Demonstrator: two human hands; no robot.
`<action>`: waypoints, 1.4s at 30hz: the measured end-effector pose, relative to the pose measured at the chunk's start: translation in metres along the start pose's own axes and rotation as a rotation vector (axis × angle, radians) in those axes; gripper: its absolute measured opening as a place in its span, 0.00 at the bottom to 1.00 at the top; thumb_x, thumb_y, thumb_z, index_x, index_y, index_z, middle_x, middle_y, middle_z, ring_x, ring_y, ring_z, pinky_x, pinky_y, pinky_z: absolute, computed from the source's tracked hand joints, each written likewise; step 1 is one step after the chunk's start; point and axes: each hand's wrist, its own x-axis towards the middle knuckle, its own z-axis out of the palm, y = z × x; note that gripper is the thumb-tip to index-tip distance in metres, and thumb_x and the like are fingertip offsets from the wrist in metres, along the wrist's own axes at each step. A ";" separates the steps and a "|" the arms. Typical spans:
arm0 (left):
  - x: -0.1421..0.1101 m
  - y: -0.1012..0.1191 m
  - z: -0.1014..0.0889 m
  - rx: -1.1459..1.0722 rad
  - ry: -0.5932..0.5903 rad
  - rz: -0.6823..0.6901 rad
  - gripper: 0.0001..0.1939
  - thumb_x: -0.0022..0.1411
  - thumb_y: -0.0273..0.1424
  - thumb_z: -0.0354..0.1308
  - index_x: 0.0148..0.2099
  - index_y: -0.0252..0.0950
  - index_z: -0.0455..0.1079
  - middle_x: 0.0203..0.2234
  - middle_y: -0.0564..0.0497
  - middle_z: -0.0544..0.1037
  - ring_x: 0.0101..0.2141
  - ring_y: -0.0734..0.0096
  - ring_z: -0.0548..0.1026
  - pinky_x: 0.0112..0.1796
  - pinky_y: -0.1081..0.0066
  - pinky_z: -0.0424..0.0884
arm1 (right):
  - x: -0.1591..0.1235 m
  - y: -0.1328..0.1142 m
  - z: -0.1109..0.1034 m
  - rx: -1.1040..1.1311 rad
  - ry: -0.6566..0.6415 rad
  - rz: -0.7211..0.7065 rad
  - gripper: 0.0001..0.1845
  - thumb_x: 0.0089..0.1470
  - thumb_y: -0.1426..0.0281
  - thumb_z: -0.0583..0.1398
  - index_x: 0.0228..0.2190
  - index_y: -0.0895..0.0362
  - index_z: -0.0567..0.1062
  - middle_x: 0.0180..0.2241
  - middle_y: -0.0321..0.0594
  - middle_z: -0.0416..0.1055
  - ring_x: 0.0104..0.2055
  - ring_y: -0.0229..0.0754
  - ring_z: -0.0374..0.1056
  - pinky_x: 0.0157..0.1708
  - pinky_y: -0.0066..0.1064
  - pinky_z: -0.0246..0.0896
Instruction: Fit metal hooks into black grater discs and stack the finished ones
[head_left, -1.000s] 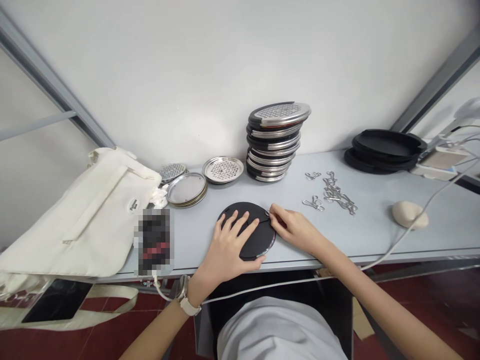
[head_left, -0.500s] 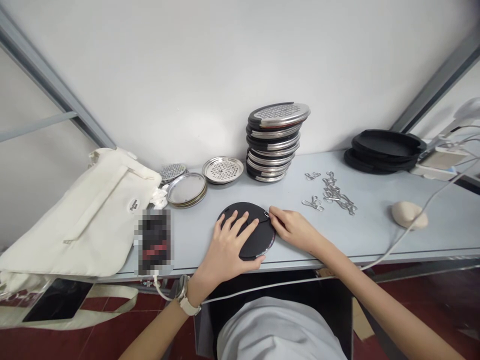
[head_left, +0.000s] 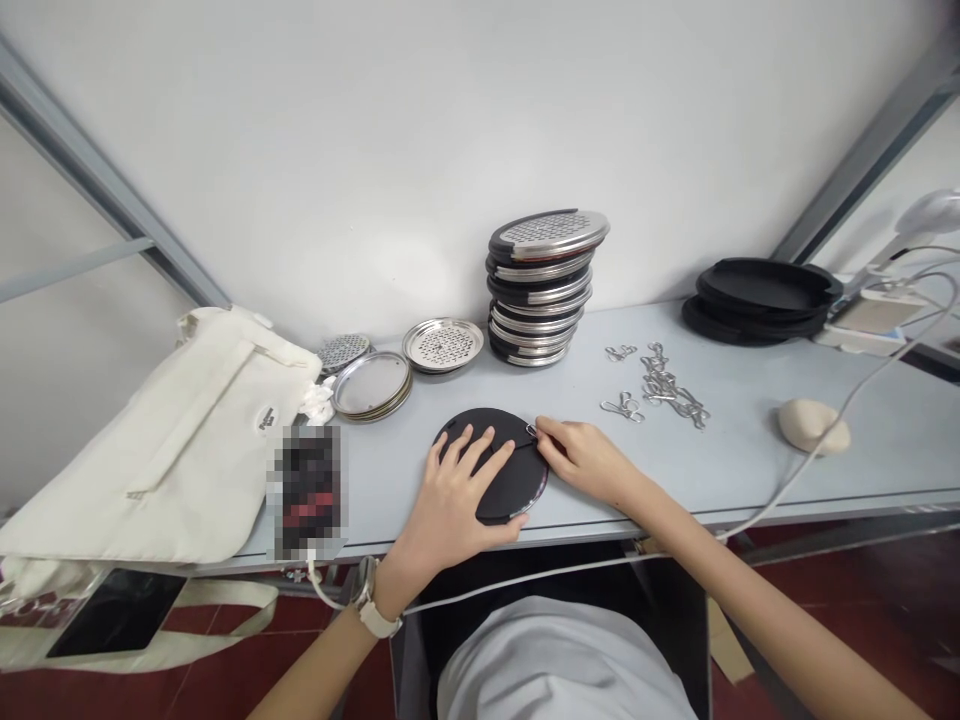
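A round black disc (head_left: 491, 487) with a shiny rim lies near the table's front edge. My left hand (head_left: 457, 490) is spread flat across it, fingers apart and thumb at its near edge. At the disc's right edge, my right hand (head_left: 581, 457) pinches a small metal wire clip (head_left: 532, 430); its fingers cover most of the clip. More wire clips (head_left: 671, 390) lie loose on the table beyond my right hand. Behind the disc rises a leaning stack of round metal plates with black rims (head_left: 541, 300).
Perforated metal discs (head_left: 442, 345) and plain metal lids (head_left: 371, 385) sit at the back left, beside a cream bag (head_left: 165, 450) and a blurred-out dark object (head_left: 307, 490). Black round covers (head_left: 765, 295), a beige lump (head_left: 814, 427) and a white cable (head_left: 795, 490) are on the right.
The view has shifted slightly. Both hands keep almost the same place on the disc, with the right fingers still pinching the clip at its edge.
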 end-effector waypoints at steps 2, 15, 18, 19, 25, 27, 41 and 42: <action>0.000 0.000 0.000 0.000 0.004 0.002 0.38 0.58 0.46 0.60 0.67 0.43 0.56 0.65 0.48 0.60 0.63 0.49 0.55 0.62 0.48 0.47 | -0.001 0.000 0.001 0.001 0.005 -0.007 0.10 0.63 0.71 0.47 0.29 0.53 0.61 0.23 0.34 0.67 0.23 0.39 0.63 0.27 0.29 0.49; 0.000 0.000 0.001 0.007 0.011 -0.008 0.37 0.59 0.47 0.59 0.67 0.43 0.56 0.65 0.49 0.60 0.63 0.50 0.55 0.61 0.48 0.48 | -0.003 -0.004 -0.001 0.167 0.070 -0.025 0.05 0.63 0.71 0.48 0.32 0.52 0.58 0.25 0.34 0.64 0.24 0.40 0.62 0.27 0.29 0.56; 0.001 0.000 0.001 0.004 0.011 -0.005 0.37 0.59 0.47 0.59 0.67 0.43 0.56 0.64 0.48 0.60 0.63 0.49 0.55 0.61 0.48 0.48 | -0.002 -0.003 -0.001 0.183 0.138 -0.066 0.04 0.62 0.72 0.50 0.33 0.53 0.60 0.31 0.38 0.65 0.29 0.40 0.63 0.32 0.31 0.60; 0.001 0.000 0.001 0.004 0.010 -0.004 0.37 0.59 0.47 0.59 0.67 0.42 0.56 0.64 0.48 0.60 0.63 0.49 0.56 0.61 0.48 0.48 | -0.002 -0.003 0.000 0.190 0.158 -0.078 0.04 0.62 0.72 0.50 0.34 0.53 0.61 0.33 0.39 0.64 0.31 0.41 0.64 0.33 0.31 0.61; 0.001 0.000 0.001 0.001 0.005 -0.005 0.38 0.59 0.47 0.59 0.67 0.43 0.56 0.65 0.48 0.59 0.64 0.48 0.55 0.61 0.48 0.47 | -0.001 -0.002 -0.001 0.221 0.166 -0.096 0.03 0.64 0.72 0.49 0.36 0.53 0.61 0.33 0.40 0.65 0.33 0.42 0.64 0.35 0.33 0.63; 0.001 -0.001 0.001 0.000 0.007 -0.002 0.38 0.58 0.47 0.59 0.67 0.42 0.56 0.65 0.47 0.60 0.63 0.48 0.55 0.61 0.48 0.48 | -0.001 -0.002 -0.001 0.225 0.170 -0.085 0.04 0.64 0.72 0.49 0.36 0.53 0.61 0.33 0.40 0.65 0.33 0.42 0.65 0.34 0.33 0.63; 0.001 0.000 0.000 -0.002 0.015 0.000 0.38 0.58 0.46 0.60 0.67 0.42 0.56 0.64 0.47 0.61 0.63 0.48 0.56 0.61 0.47 0.47 | 0.000 -0.001 0.000 0.230 0.134 -0.102 0.09 0.67 0.71 0.47 0.41 0.53 0.66 0.37 0.43 0.67 0.37 0.43 0.68 0.39 0.35 0.65; 0.001 0.000 0.000 -0.001 0.019 0.002 0.38 0.58 0.46 0.60 0.67 0.42 0.57 0.64 0.46 0.61 0.63 0.47 0.56 0.61 0.47 0.48 | 0.000 -0.001 0.000 0.229 0.134 -0.103 0.10 0.67 0.71 0.47 0.42 0.53 0.67 0.37 0.43 0.67 0.37 0.43 0.68 0.40 0.35 0.66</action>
